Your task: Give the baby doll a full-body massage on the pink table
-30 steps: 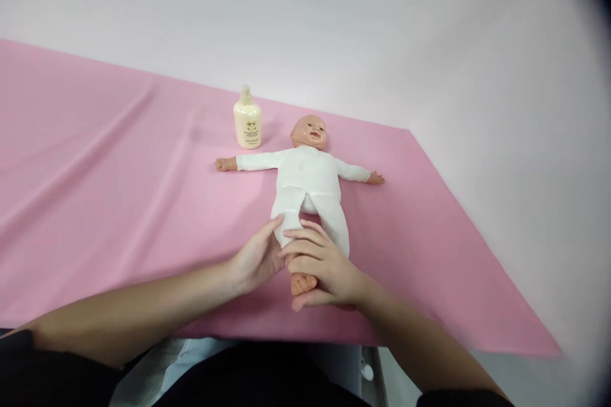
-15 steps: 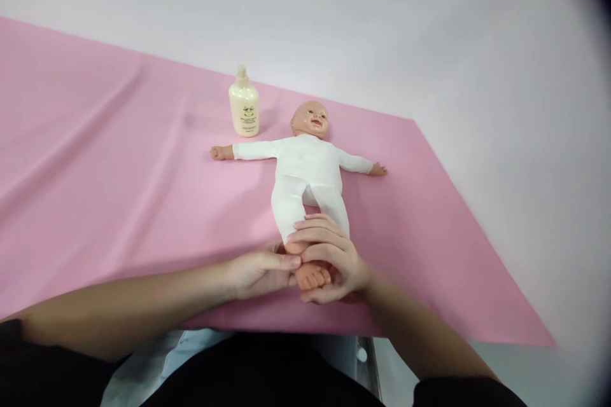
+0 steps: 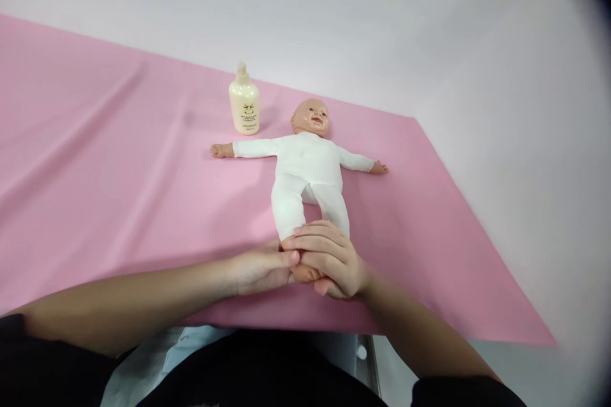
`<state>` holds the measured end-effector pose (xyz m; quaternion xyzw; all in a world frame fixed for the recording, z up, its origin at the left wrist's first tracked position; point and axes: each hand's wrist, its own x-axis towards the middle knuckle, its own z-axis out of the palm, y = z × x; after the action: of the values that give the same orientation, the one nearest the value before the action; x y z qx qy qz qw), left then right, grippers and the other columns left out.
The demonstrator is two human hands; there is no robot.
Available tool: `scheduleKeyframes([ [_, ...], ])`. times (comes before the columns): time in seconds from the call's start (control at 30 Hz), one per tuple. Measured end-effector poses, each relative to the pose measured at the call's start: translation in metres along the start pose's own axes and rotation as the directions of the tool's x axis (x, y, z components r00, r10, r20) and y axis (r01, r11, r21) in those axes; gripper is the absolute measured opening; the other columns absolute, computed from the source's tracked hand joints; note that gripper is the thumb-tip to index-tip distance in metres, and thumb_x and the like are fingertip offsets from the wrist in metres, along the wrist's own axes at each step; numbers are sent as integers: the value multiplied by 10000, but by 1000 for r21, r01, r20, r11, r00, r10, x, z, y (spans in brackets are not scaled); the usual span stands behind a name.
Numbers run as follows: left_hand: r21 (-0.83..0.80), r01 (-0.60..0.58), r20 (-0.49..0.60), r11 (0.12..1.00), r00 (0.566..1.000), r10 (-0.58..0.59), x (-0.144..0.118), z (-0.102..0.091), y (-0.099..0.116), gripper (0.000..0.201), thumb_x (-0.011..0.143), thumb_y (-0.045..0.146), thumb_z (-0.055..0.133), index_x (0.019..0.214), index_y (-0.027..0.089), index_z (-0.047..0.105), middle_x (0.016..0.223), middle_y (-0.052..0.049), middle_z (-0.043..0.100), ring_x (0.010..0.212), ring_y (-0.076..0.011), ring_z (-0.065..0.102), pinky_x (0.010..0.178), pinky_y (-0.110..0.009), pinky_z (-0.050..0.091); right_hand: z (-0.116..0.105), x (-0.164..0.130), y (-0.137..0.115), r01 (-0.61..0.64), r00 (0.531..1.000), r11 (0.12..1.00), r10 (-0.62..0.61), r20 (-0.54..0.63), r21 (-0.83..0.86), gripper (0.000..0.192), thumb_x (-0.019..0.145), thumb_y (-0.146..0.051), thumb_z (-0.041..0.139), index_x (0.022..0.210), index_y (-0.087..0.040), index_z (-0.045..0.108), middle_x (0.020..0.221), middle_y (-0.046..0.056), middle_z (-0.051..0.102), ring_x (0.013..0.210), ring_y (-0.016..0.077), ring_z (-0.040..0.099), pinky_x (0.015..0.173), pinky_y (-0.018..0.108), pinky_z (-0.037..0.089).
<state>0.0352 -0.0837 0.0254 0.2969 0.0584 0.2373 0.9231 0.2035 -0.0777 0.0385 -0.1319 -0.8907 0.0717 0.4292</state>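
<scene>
a: head view has your left hand [image 3: 260,267] and right hand [image 3: 329,259] meeting at the doll's [image 3: 308,172] near foot [image 3: 305,274], by the front edge of the pink sheet [image 3: 119,159].

b: are your hands closed on it?

a: your right hand is curled over the top of the foot, fingers [image 3: 310,236] wrapped across the ankle. your left hand comes in from the side, thumb and fingertips pinched against the same foot. so both grip it.

b: where does the doll lie?

a: flat on its back, arms spread, head away from you, legs toward you. a cream lotion bottle [image 3: 244,102] stands upright just beside its head, apart from the outstretched arm.

b: how will it handle for you?

a: lightly, i judge. the body in the white suit looks soft and stuffed, so it should flop if you lift by one limb. the foot looks like firmer moulded plastic, smooth, possibly slippery. hold at the ankle, where your right hand already sits.
</scene>
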Motion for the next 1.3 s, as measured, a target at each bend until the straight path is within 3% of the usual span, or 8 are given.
scheduleKeyframes([
  [0.23,-108,-16,-12,994,1000,15,0,1,-1,343,917,357,442,1216,200,504,1245,-57,539,1209,-173,471,1047,-321,323,1,-4,4,-32,999,996,34,17,-80,366,771,-508,592,943,-187,554,1021,94,600,1060,213,554,898,396,488],
  [0.4,-121,43,-12,992,999,-45,0,-4,1,445,869,410,515,1242,170,481,1145,-96,595,1059,-214,567,955,-365,376,0,-8,3,-16,997,997,21,71,-72,313,844,-494,499,879,-191,569,1042,104,586,1078,220,535,904,411,482],
  [0.6,-172,44,-153,984,986,-71,-2,-9,6,370,854,372,539,1126,122,559,1002,-93,642,922,-193,599,868,-330,403,0,-8,1,17,999,996,-13,46,-86,367,942,-421,322,956,-207,620,1030,62,650,1142,171,531,955,395,468],
  [0.73,-226,51,-241,973,965,-106,-1,-8,11,273,869,332,512,974,99,609,896,-83,654,828,-179,615,781,-304,450,1,-2,-1,65,992,994,-55,113,-88,306,920,-396,411,988,-188,623,1041,50,676,1168,146,530,993,365,452],
  [0.83,-247,67,-245,967,961,-129,0,-7,13,279,865,309,503,1037,111,595,1009,-107,651,891,-216,623,771,-333,466,1,2,-2,58,985,991,-37,170,-122,277,873,-433,496,960,-205,629,999,19,697,1121,138,570,1045,368,414],
  [0.93,-251,68,-246,966,960,-132,0,-6,14,322,871,351,487,1036,97,597,954,-114,663,867,-218,632,783,-335,461,1,5,-3,47,985,986,-19,172,-162,252,863,-429,520,938,-215,632,986,-6,704,1097,131,587,1055,362,412],
  [1.1,-313,96,-238,945,955,-176,-1,-6,15,365,874,393,476,962,65,609,846,-106,662,819,-199,630,798,-307,447,5,1,-3,102,991,991,-94,90,-91,233,869,-358,533,949,-156,618,1006,40,694,1163,136,541,1021,322,458],
  [1.3,-351,56,-287,935,944,-164,0,-6,16,354,859,363,513,1026,60,588,892,-96,667,877,-187,629,868,-291,430,13,-9,-2,137,990,991,-137,19,-4,144,846,-228,563,983,-187,584,1025,17,690,1132,83,554,1033,268,444],
])
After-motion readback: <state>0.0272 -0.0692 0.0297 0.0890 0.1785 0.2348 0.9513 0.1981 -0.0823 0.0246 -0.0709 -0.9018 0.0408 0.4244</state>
